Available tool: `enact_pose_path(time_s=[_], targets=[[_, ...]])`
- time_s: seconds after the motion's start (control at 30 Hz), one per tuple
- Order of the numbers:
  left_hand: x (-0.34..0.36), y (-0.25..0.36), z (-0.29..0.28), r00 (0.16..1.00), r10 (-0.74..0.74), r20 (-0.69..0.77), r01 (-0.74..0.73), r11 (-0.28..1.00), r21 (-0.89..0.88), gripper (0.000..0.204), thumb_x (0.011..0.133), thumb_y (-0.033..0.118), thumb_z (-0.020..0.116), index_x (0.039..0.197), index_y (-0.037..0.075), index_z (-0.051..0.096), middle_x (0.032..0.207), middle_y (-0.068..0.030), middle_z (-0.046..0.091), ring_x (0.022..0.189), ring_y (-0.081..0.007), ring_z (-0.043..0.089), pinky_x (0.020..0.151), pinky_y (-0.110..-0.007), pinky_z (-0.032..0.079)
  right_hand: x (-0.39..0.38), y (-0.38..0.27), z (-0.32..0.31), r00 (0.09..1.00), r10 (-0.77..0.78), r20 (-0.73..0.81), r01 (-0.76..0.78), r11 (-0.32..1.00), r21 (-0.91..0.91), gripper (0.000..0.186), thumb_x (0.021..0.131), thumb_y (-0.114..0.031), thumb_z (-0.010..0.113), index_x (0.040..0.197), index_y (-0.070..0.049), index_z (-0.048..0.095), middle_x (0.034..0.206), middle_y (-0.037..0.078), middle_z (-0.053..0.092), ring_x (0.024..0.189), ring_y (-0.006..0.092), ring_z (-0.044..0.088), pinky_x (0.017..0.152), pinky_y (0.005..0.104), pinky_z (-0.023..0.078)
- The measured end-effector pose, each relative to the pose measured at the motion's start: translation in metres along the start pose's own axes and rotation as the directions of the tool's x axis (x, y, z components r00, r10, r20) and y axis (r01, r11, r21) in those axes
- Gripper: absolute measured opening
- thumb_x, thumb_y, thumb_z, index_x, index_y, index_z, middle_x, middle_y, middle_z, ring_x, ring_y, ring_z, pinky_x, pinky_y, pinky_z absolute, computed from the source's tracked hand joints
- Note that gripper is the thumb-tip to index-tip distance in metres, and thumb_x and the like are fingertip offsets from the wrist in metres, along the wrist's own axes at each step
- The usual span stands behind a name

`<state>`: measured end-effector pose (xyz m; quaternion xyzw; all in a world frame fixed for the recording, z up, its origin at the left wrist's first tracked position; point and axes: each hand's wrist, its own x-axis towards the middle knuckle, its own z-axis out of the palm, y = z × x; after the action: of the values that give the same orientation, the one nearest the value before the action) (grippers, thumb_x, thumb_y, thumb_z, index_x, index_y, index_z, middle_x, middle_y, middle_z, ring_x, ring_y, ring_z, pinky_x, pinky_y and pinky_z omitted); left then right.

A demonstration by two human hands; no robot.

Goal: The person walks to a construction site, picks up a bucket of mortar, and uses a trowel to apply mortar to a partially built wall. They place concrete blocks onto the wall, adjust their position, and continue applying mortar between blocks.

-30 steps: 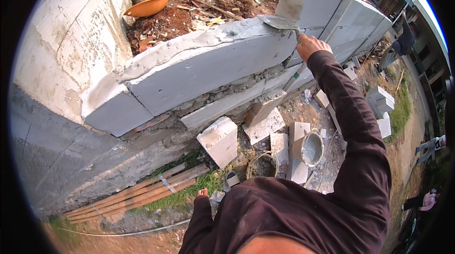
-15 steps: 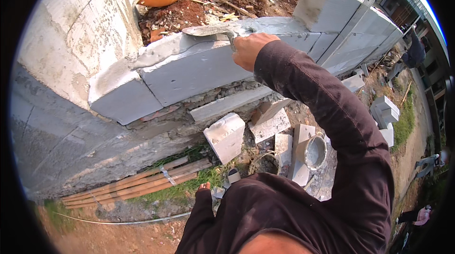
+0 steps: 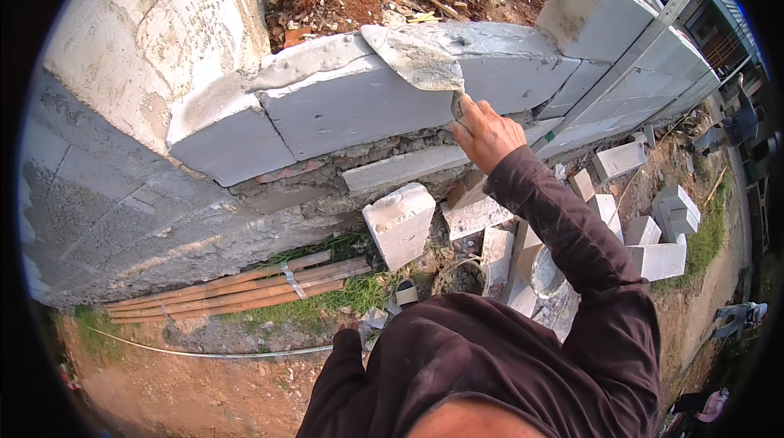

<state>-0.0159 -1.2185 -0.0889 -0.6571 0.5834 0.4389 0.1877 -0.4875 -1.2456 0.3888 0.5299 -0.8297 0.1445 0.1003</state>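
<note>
My right hand [image 3: 487,134] is closed round the handle of a mortar-smeared trowel [image 3: 418,61]. The trowel's broad blade lies tilted against the front top edge of a low wall of pale blocks [image 3: 335,107], partly over its top. Wet grey mortar [image 3: 306,66] is spread along the wall's top, left of the blade, reaching toward the corner by the taller wall. Low beside my body, my left hand [image 3: 349,327] barely shows past its dark sleeve, and its fingers are too hidden to read.
A taller block wall [image 3: 155,46] rises at left; one large block [image 3: 592,9] stands on the low wall at right beside a slanting straight post [image 3: 629,42]. Below lie loose blocks [image 3: 398,226], buckets [image 3: 461,277] and bundled orange-brown poles [image 3: 245,287]. Other people [image 3: 739,124] are far right.
My right hand has moved right and toward me, drawing the trowel off the wall's top to its front edge, with the blade now tilted. The view has shifted slightly.
</note>
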Motion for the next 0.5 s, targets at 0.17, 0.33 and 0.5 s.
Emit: enact_pose_path(time_s=[0.17,0.33,0.5], targets=[[-0.07,0.059,-0.046,0.995,0.088,-0.051,-0.09,0.995,-0.05,0.058,0.082,0.049,0.047,0.117,0.004,0.051,0.113,-0.0243,0.054,0.107,-0.0339,0.052,0.09,-0.041,0.039,-0.081,0.002,0.043,0.998,-0.014,-0.062,0.027,0.979,0.202,0.048,0.081,-0.027,0.059,0.121,-0.008,0.042,0.077,0.01,0.048,0.065,0.0282,0.057,0.051,0.0389,0.047],[-0.064,0.076,-0.042,0.972,0.175,-0.159,-0.181,0.983,-0.024,0.064,0.081,0.053,0.048,0.119,0.001,0.049,0.116,-0.0231,0.053,0.109,-0.0332,0.051,0.092,-0.039,0.038,-0.18,0.075,0.074,0.984,0.175,0.032,-0.174,0.916,0.362,0.05,0.078,-0.03,0.063,0.116,-0.002,0.046,0.087,0.015,0.058,0.073,0.0326,0.06,0.061,0.0398,0.049],[-0.062,0.096,-0.016,0.951,0.277,-0.138,-0.29,0.953,-0.086,0.057,0.082,0.047,0.054,0.116,0.0,0.051,0.11,-0.0192,0.057,0.104,-0.0271,0.054,0.087,-0.035,0.041,-0.309,0.175,0.077,0.663,0.68,0.313,-0.689,0.392,0.609,0.05,0.073,-0.03,0.07,0.108,0.001,0.053,0.085,0.019,0.063,0.08,0.0247,0.063,0.067,0.0339,0.049]])
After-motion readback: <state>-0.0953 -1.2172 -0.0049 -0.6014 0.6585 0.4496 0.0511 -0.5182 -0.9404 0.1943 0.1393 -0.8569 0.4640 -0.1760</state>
